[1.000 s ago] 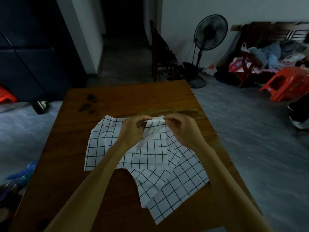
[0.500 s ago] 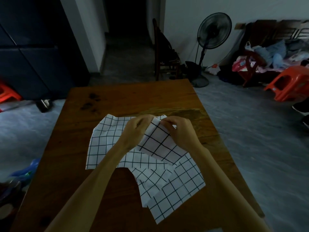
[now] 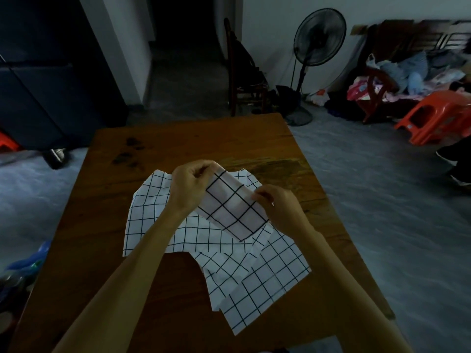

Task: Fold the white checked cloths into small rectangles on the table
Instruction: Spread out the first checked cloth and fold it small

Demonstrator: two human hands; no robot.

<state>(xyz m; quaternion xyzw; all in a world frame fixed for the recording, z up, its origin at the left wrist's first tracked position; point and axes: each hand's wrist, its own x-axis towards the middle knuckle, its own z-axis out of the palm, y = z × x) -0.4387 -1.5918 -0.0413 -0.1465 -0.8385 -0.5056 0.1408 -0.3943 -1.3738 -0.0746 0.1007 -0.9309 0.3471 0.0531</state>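
A white checked cloth (image 3: 230,205), folded to a small rectangle, is held just above the wooden table (image 3: 191,136). My left hand (image 3: 190,186) pinches its far upper corner. My right hand (image 3: 279,207) pinches its right edge. Under it, more white checked cloths lie spread and overlapping: one flat at the left (image 3: 150,207), others fanned toward the near right (image 3: 270,281). My forearms cross over the near part of the pile and hide some of it.
Dark stains (image 3: 128,152) mark the far left of the table. Beyond the table stand a wooden chair (image 3: 244,72), a standing fan (image 3: 316,47) and an orange plastic stool (image 3: 438,115). A person's feet (image 3: 456,164) show at the right edge.
The bunched cloth between my hands has been opened out into a flat folded rectangle. My right hand moved down and right along its edge, and my left hand lifted slightly.
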